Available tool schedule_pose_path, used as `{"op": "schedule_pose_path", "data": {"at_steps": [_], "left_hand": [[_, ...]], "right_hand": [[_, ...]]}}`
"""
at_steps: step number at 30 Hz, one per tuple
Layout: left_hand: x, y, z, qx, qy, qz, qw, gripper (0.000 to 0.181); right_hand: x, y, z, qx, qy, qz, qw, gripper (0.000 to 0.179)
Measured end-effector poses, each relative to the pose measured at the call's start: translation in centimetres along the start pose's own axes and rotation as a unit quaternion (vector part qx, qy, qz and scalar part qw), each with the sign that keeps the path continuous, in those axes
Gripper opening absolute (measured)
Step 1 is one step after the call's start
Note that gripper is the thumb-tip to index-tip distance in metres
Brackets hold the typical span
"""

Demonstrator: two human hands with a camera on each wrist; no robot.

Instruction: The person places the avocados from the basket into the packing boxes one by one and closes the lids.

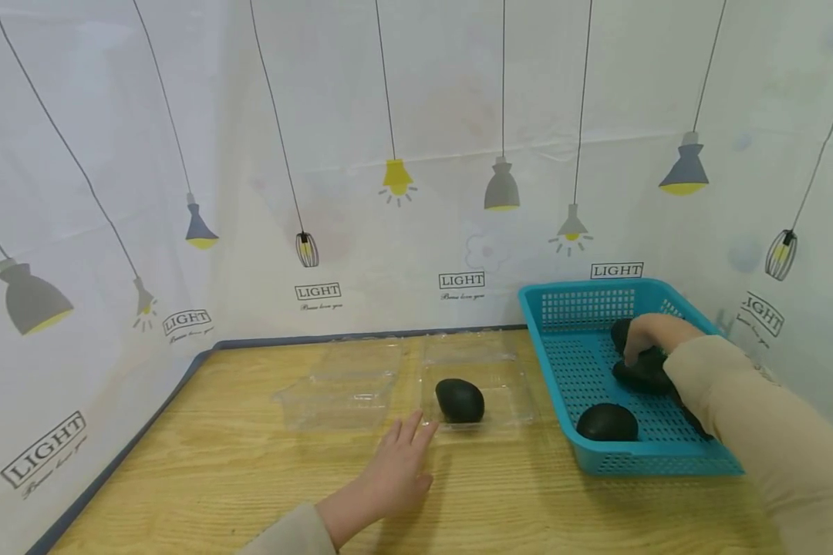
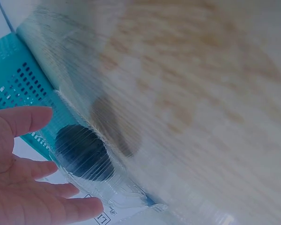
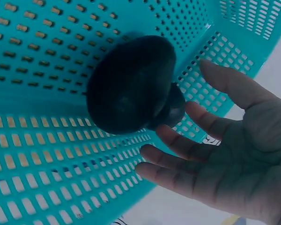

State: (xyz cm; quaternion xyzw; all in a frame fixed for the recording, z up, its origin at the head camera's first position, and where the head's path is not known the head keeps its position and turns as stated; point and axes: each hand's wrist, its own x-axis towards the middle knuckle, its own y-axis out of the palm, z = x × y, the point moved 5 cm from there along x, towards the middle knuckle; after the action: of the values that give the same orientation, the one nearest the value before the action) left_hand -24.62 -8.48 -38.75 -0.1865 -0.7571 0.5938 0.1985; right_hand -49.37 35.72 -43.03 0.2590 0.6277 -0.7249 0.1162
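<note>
A dark avocado lies in the right compartment of a clear plastic clamshell box. Just in front of the box my left hand spreads its fingers, tips close to the box's near edge and nothing held; the left wrist view shows the same avocado beyond the fingertips. My right hand reaches into the turquoise basket over several dark avocados. Seen from the right wrist, its fingers extend beside a large avocado, with a second one partly hidden behind it.
A further clear plastic piece lies left of the avocado's box. Another avocado rests in the basket's near left corner. White sheeting printed with lamps stands behind and at both sides of the wooden table.
</note>
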Motion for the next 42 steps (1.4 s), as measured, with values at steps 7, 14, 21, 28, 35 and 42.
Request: {"op": "schedule_pose_path", "data": {"at_steps": [7,14,21,28,35,42], "left_hand": [[0.0,0.0,0.0,-0.001,0.001,0.004,1.0,0.068],[0.2,0.2,-0.1,-0.007,-0.006,0.014,0.9999,0.068],[0.2,0.3,-0.1,-0.012,-0.01,0.015,0.9998,0.068],[0.2,0.4,0.0,-0.015,-0.014,0.014,0.9997,0.068],[0.2,0.3,0.1,-0.017,-0.013,0.017,0.9996,0.068],[0.2,0.2,0.1,-0.02,-0.01,0.015,0.9996,0.069]], "right_hand": [[0.8,1.4,-1.1,-0.012,0.038,0.024,0.9989,0.075],[0.6,2.4,-1.0,-0.038,0.068,0.051,0.9957,0.078],[-0.6,3.0,-1.2,-0.016,0.079,0.058,0.9951,0.089],[-1.3,3.0,-0.8,-0.035,0.059,0.063,0.9956,0.085],[-1.5,2.8,-0.4,-0.064,0.019,0.068,0.9954,0.077],[-1.7,2.4,-0.5,-0.03,0.034,0.063,0.997,0.085]]}}
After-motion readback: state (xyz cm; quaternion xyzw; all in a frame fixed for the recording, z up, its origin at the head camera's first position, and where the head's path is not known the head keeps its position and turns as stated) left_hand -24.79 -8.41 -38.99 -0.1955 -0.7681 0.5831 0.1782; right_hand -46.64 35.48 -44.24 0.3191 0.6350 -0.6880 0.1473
